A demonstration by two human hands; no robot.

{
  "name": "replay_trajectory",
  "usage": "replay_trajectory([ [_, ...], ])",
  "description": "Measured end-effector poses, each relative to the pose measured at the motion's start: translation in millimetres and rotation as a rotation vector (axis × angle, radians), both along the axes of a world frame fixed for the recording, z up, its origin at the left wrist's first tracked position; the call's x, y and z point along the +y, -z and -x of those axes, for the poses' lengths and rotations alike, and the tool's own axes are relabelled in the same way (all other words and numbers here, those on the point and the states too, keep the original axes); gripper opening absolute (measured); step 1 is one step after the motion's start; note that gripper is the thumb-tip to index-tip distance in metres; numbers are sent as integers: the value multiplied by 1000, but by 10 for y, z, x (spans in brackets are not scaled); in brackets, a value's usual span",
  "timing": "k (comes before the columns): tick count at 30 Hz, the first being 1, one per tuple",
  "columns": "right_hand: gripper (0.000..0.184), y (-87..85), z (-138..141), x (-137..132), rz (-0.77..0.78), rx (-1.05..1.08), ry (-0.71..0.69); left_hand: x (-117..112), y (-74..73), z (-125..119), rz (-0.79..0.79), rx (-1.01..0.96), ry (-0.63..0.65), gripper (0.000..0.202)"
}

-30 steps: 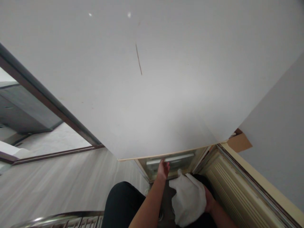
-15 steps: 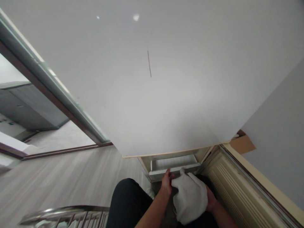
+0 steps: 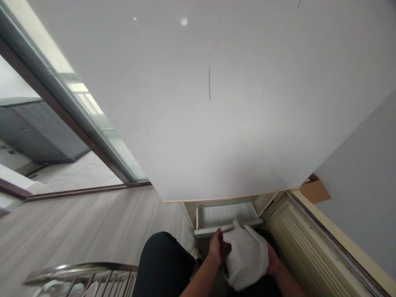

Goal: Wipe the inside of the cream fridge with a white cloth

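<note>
A bunched off-white cloth [image 3: 246, 256] hangs between my hands, low in the head view. My right hand [image 3: 272, 259] grips it along the right side, with the fingertips hidden behind its folds. At the upper left edge of the cloth, my left hand [image 3: 217, 246] has its fingers curled against the fabric. Just beyond both hands, a white drawer [image 3: 213, 232] with a ribbed bottom juts from a cream cabinet compartment beneath a large white panel [image 3: 198, 136]. The cloth overlaps the drawer's front rim in view.
An open cream door with a ribbed liner [image 3: 293, 233] stands to the right. Behind it is a cardboard box [image 3: 316, 190]. At lower left sits a metal rack [image 3: 83, 270] with pale items. My knee [image 3: 165, 264] is beside my left arm. Wood-look flooring [image 3: 93, 222] spreads left.
The view has shifted slightly, showing more of the drawer's inside. My left hand has come a little lower, off the drawer's front rim. The cloth remains in my right hand.
</note>
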State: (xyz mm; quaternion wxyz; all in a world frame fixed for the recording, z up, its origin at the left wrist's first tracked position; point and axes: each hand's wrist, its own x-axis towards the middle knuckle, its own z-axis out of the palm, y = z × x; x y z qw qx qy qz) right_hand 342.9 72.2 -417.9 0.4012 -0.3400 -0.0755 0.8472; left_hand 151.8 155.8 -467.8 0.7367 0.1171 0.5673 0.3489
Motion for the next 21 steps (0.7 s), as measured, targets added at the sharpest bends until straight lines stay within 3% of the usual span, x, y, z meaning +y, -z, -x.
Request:
replay_trajectory([
  [7, 64, -17, 15, -5, -29, 21, 62, -186, 36, -101, -338, 334, 150, 29],
  [11, 50, 2, -22, -29, 59, 44, 49, 66, -43, 105, -701, 579, 322, 17],
  [14, 47, -9, -48, -59, 111, 49, 61, 273, -49, 398, -924, 747, 561, 46],
  [17, 51, -5, -83, -110, 144, 20, 91, 360, 23, 564, -1026, 906, 773, 55],
  [21, 41, 22, -161, -240, 132, -16, 138, 380, 119, 529, -1052, 1109, 928, 46],
])
